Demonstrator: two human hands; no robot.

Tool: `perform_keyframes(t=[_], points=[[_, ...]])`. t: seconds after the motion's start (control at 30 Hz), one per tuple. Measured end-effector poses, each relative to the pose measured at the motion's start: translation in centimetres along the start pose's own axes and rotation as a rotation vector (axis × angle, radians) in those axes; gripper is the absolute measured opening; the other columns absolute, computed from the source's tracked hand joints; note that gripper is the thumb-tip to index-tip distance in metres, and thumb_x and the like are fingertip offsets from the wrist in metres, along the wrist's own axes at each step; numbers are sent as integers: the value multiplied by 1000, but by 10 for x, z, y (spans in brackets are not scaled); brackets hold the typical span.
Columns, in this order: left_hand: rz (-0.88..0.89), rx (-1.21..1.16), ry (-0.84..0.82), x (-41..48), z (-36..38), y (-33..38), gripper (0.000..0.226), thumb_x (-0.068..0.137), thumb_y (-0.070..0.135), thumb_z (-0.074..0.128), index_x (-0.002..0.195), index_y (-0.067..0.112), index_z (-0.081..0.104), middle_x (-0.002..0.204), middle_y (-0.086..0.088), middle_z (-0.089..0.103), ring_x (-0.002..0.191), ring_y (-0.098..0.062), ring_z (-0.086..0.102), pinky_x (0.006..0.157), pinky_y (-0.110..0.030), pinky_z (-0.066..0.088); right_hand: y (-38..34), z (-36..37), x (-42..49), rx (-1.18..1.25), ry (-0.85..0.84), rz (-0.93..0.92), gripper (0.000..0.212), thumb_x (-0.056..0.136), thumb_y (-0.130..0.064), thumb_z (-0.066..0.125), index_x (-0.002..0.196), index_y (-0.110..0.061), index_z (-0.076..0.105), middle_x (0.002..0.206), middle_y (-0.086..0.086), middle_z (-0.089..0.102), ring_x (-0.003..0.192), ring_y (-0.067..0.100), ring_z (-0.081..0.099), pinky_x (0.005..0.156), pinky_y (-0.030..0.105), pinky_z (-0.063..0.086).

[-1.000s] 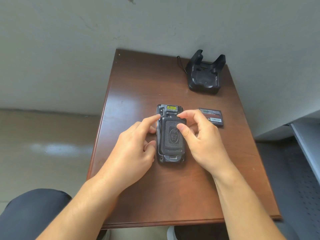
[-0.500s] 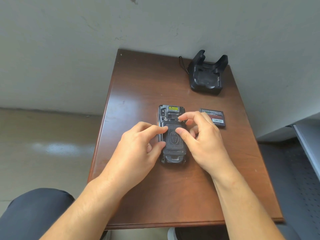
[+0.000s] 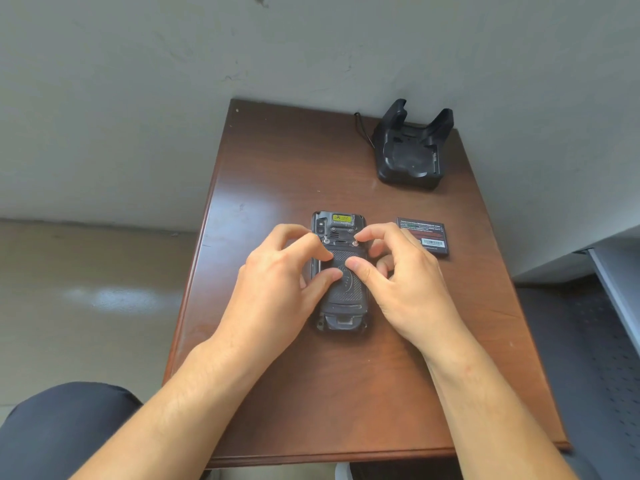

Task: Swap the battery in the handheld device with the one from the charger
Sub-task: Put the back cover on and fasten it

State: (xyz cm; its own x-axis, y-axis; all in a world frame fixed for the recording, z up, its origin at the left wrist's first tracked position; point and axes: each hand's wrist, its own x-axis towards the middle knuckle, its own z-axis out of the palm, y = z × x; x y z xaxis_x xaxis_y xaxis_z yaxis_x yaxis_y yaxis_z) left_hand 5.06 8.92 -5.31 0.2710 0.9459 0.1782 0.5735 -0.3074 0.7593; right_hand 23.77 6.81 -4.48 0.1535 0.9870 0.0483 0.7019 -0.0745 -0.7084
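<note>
It looked like a plain office or stockroom: a small wooden counter (image 3: 294,174) against a scuffed grey wall (image 3: 138,98), beside a grey metal cabinet (image 3: 613,282).

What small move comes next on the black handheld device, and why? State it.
Probably turn the two silver latch screws to lock the textured black back cover: it sits on the black handheld device, with left hand and right hand fingertips beside them.
</note>
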Motion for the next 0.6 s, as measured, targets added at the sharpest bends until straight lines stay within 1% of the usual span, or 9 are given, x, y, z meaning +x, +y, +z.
perform_keyframes(t=[0.17,0.27,0.3,0.4,0.47,0.5,0.6], points=[[-14,-4,-7,8,0,-2,20,79,49,71,86,32,61,108,9,54,52,-6,59,69,-37,55,0,-2,2,-25,-27,1,25,88,-35,76,109,-36,63,98,-8,59,65,12,57,71,7,39],[-25,-17,-17,7,-1,-1,21,77,50,69,86,33,60,108,8,53,55,-7,59,70,-38,55,1,-2,2,-17,-16,6,23,87,-35,77,105,-36,62,98,-7,60,66,12,58,72,8,41],[-28,-17,-21,8,-1,-1,22,77,50,69,86,33,59,108,8,53,56,-8,59,71,-39,55,1,-2,1,-10,-9,7,22,87,-36,77,103,-35,62,98,-7,60,67,12,59,73,10,42],[-35,-22,-25,8,0,-1,21,78,47,72,87,33,59,108,7,53,60,-10,60,72,-40,56,2,0,0,0,14,-4,22,86,-35,78,102,-33,63,96,-5,62,70,11,60,78,21,47],[-35,-26,-25,9,0,-1,22,78,46,73,87,33,58,108,6,53,62,-12,59,72,-41,56,1,1,0,-2,32,-11,22,86,-34,78,102,-31,64,94,-5,62,72,10,61,78,25,49],[-35,-25,-24,9,0,-1,22,78,45,73,87,33,58,109,6,53,63,-12,59,72,-41,56,1,2,-1,-3,40,-12,22,87,-33,79,103,-30,64,94,-5,62,72,10,61,77,25,49],[-47,-30,-23,9,0,0,22,78,44,75,86,33,58,108,7,53,62,-11,60,72,-40,56,-1,3,-3,3,60,-13,21,87,-31,79,103,-28,65,96,-6,62,72,12,62,75,17,46]])
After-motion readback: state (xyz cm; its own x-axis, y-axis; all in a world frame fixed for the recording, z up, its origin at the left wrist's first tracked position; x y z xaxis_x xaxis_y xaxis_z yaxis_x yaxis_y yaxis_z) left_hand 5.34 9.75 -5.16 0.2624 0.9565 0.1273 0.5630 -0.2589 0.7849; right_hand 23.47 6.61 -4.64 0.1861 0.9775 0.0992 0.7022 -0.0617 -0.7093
